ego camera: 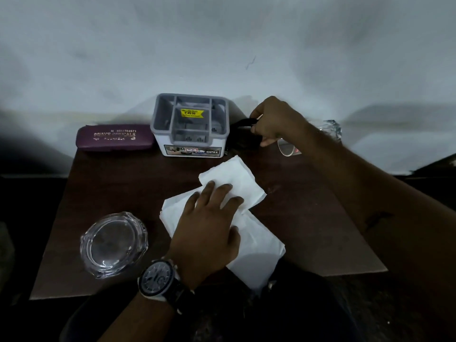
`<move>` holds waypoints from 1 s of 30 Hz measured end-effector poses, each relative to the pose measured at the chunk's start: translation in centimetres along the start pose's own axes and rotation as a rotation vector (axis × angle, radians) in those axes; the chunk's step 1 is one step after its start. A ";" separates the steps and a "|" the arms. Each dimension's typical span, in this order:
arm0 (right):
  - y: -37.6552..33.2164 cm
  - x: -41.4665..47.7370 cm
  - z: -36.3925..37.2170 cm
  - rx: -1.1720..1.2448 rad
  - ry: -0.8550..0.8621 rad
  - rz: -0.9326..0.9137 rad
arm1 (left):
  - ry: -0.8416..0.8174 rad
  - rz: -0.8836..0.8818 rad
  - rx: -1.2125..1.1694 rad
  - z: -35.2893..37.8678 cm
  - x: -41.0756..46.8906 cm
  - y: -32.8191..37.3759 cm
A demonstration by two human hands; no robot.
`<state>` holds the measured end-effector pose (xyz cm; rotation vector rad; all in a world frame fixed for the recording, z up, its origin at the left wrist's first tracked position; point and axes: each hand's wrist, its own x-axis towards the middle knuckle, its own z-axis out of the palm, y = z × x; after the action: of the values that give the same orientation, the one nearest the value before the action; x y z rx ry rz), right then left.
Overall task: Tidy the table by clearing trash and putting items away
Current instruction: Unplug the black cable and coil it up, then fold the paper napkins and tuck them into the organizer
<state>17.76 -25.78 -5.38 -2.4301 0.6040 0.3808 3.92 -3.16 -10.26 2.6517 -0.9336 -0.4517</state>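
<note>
A white tissue paper [256, 238] lies spread across the middle of the dark brown table [308, 218], hanging over the near edge. My left hand [209, 225], with a wristwatch, rests flat on it, fingers apart. My right hand [274, 122] is at the back, right of the grey organizer box [190, 124], with its fingers closed on a black object [240, 134] that is partly hidden by the hand. What the black object is, I cannot tell.
A maroon spectacle case [111, 138] lies at the back left beside the organizer. A clear glass ashtray [113, 244] sits at the near left. A clear glass [328, 134] lies behind my right forearm. A pale wall stands directly behind the table.
</note>
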 end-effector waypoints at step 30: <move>3.6 -25.8 1.2 0.252 0.181 -0.100 | 0.582 -0.190 -0.561 -7.1 -8.8 -0.2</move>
<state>-6.32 -19.08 2.20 -2.2543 0.5668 0.0401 0.18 3.84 -2.15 2.1574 -0.3143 0.0365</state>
